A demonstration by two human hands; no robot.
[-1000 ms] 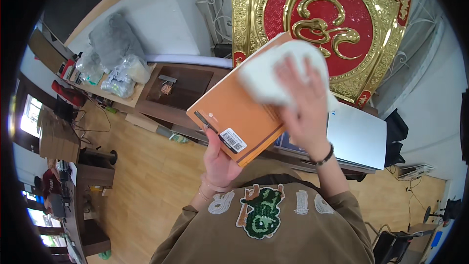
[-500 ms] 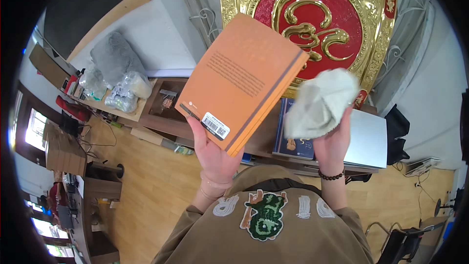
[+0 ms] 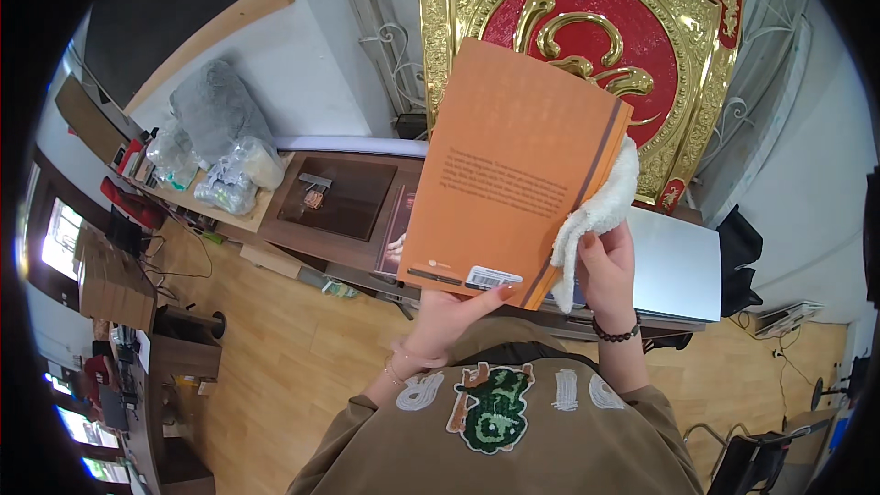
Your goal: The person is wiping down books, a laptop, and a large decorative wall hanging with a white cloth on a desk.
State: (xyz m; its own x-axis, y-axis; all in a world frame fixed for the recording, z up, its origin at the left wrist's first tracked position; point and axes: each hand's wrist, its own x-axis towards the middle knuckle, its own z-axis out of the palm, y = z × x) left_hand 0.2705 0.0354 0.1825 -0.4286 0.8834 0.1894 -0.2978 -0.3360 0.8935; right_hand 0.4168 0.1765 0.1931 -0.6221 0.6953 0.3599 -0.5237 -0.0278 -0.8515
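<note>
My left hand (image 3: 452,316) grips an orange book (image 3: 513,165) at its lower edge, the thumb lying on the cover beside a white barcode label. The book is closed and tilted, with a dark stripe running along its right side. In my right hand (image 3: 609,266) is a white cloth (image 3: 610,197), pinched between thumb and fingers. The cloth is folded against the book's right edge and covers part of it. Behind my hands, a dark-covered book (image 3: 396,234) lies on the brown cabinet, partly hidden by the orange one.
A gold-framed red panel (image 3: 706,64) with a raised gold character leans at the back. White flat sheets or a board (image 3: 676,266) lie on the cabinet's right. Plastic-wrapped bundles (image 3: 234,179) and a grey plush item (image 3: 220,105) sit at left. A black chair (image 3: 747,458) stands lower right.
The orange book has shifted right and turned more upright. My right hand has brought the cloth from open air onto the book's right edge. The dark-covered book at left has come into view.
</note>
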